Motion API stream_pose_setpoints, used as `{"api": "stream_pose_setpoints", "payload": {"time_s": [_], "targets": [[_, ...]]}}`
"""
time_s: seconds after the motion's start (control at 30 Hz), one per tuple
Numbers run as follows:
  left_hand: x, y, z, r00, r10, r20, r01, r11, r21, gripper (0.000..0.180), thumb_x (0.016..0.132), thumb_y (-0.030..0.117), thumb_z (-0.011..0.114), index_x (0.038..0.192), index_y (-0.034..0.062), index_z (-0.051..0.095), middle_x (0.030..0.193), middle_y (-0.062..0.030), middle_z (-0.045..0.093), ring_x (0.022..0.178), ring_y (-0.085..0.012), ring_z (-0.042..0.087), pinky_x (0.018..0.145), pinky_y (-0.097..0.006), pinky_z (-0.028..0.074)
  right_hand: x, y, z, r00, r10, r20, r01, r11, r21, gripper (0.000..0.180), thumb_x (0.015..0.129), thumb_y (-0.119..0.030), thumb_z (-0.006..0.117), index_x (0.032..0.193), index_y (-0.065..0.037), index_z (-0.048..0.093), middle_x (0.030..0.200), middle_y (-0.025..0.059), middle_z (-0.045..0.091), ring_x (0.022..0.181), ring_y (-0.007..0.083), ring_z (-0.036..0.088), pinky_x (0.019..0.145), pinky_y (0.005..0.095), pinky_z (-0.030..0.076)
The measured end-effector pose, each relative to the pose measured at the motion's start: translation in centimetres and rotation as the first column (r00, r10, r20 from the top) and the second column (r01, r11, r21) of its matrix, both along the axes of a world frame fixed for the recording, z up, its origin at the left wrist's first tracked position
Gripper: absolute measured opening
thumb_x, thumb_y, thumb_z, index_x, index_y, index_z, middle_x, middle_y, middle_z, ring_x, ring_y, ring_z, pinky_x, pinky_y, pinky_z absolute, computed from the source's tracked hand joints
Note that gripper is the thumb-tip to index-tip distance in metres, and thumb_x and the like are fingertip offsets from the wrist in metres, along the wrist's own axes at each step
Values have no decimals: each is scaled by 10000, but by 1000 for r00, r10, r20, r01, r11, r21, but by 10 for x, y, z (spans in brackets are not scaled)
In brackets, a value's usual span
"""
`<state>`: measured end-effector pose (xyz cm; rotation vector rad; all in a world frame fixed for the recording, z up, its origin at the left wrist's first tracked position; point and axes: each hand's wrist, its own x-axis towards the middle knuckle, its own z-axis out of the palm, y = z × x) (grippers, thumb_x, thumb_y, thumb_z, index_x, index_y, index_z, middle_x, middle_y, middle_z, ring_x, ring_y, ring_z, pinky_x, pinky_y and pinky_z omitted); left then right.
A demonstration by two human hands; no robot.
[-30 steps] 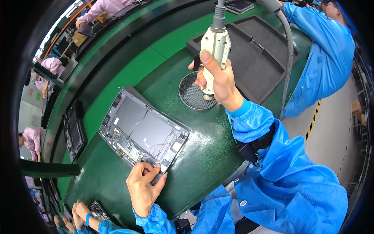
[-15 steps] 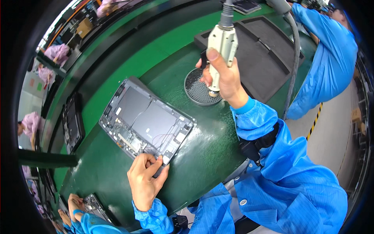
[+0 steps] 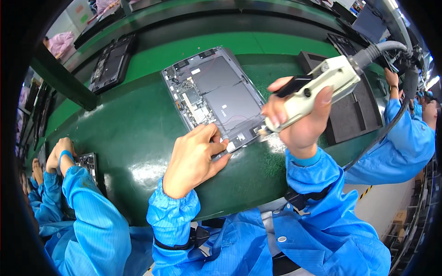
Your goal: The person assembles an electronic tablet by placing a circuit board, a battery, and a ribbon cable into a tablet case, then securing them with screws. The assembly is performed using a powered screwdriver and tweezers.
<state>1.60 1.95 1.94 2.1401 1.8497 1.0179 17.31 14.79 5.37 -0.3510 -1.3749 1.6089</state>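
Observation:
An opened laptop base (image 3: 235, 103) lies tilted on the green bench, its battery and circuit board exposed. My left hand (image 3: 195, 154) is closed on its near edge, thumb and fingers pinched at the corner. In my right hand (image 3: 306, 129) is a cream power screwdriver (image 3: 317, 89) with a black lever, fingers wrapped round its body. The tool slants down to the left. Its tip is beside the laptop base's right corner; whether it touches, I cannot tell.
A black foam tray (image 3: 354, 122) sits right of the laptop. A thick grey cable (image 3: 386, 46) leads from the tool. Another opened laptop (image 3: 110, 64) lies at far left, near a dark post (image 3: 64, 78). Co-workers' blue sleeves (image 3: 92, 216) flank me on both sides.
My view has turned. The right hand has brought the screwdriver from beyond the laptop down to its right corner, tilting it from upright. My left hand stays on the laptop's near edge.

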Motion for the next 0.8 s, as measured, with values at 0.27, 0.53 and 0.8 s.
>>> {"api": "stream_pose_setpoints", "payload": {"time_s": [0.27, 0.53, 0.8], "targets": [[1, 0, 1, 999, 14, -32, -15, 1000, -9, 129, 647, 102, 743, 754, 45, 699, 703, -48, 505, 637, -214, 547, 555, -348, 452, -18, -9, -20, 982, 178, -70, -179, 984, -2, 725, 846, -624, 496, 966, 87, 570, 537, 43, 498, 498, 121, 515, 567, 291, 492], [-2, 2, -2, 1000, 7, -21, -7, 1000, -1, 131, 647, 107, 738, 756, 44, 700, 714, -52, 511, 657, -223, 559, 570, -355, 463, -21, -13, -21, 986, 137, 92, -143, 988, 66, 868, 770, -815, 353, 877, 25, 540, 492, 19, 451, 447, 133, 463, 592, 324, 473], [-6, -2, -5, 999, -41, -12, 41, 999, 27, 167, 643, 148, 728, 765, 39, 690, 745, -55, 510, 735, -235, 570, 595, -370, 481, -26, -29, -20, 974, 178, 137, -192, 977, 95, 801, 735, -751, 536, 878, 37, 527, 547, 34, 491, 483, 131, 499, 597, 307, 479]]}}
